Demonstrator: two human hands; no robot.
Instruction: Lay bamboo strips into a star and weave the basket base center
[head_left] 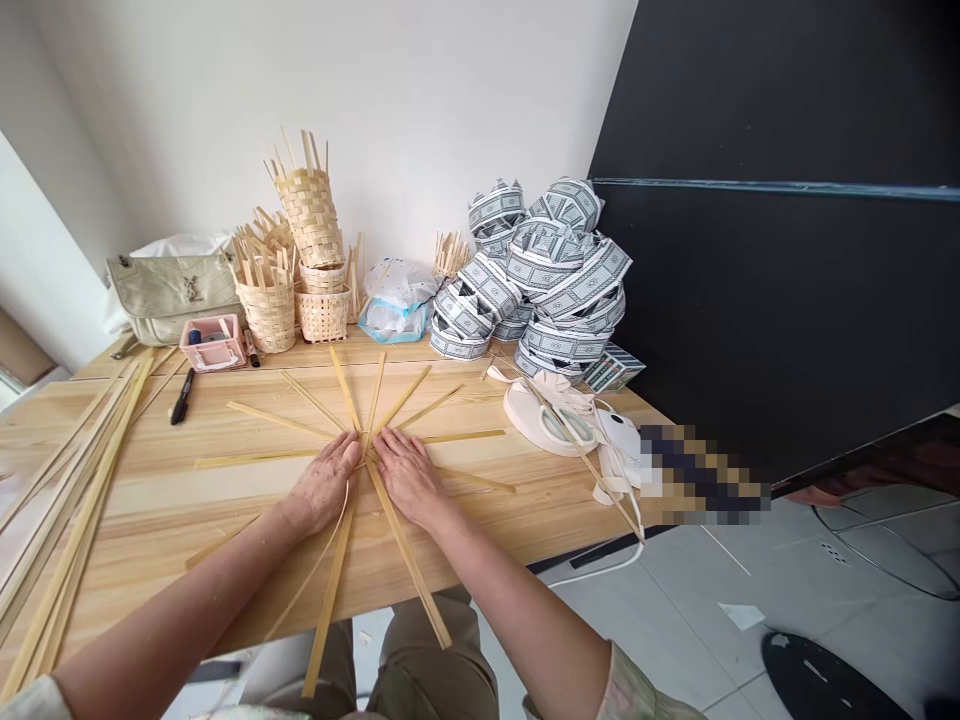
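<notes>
Flat bamboo strips (401,540) lie crossed in a star on the wooden table, their ends spread outward like spokes. My left hand (328,483) presses on the left of the crossing, fingers together and partly curled over the strips. On the right side, my right hand (409,474) lies with its fingers stretched flat across the strips. The two hands nearly meet at the middle, where the crossing is mostly covered. A thin strip (315,565) runs from beneath my left hand toward the table's front edge. Two wide strips reach past that edge over my lap.
Long loose strips (97,480) lie at left near a black marker (181,397) and a pink box (214,343). Woven baskets (309,215), a plastic bag (397,300) and patterned ribbon rolls (544,265) stand behind. White tape (536,415) and scissors (566,430) lie at right.
</notes>
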